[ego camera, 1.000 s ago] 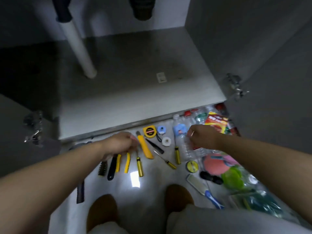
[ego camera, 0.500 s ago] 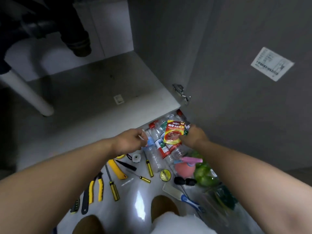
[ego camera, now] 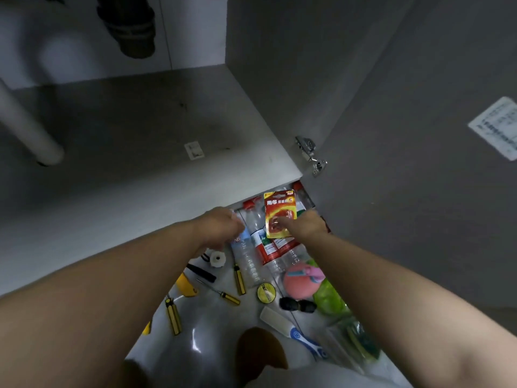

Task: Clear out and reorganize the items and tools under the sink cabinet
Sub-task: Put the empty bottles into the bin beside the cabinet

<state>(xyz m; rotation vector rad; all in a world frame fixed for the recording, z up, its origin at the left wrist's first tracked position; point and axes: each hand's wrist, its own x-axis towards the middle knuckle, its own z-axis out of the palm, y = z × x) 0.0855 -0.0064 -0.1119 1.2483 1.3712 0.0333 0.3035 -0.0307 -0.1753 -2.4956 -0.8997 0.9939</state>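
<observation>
Nearby, cabinet edge (ego camera: 251,189), right hand (ego camera: 306,224) holding packet (ego camera: 279,208)

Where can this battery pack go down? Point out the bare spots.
The cabinet floor is widest open, between the white pipe and the right wall; only a small tag lies there. A smaller tile patch lies between the nearest screwdriver and the brush. Around the bottles it is crowded.

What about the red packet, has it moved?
Yes. The right hand has lifted the packet off the bottles, up toward the front edge of the cabinet floor.
</observation>
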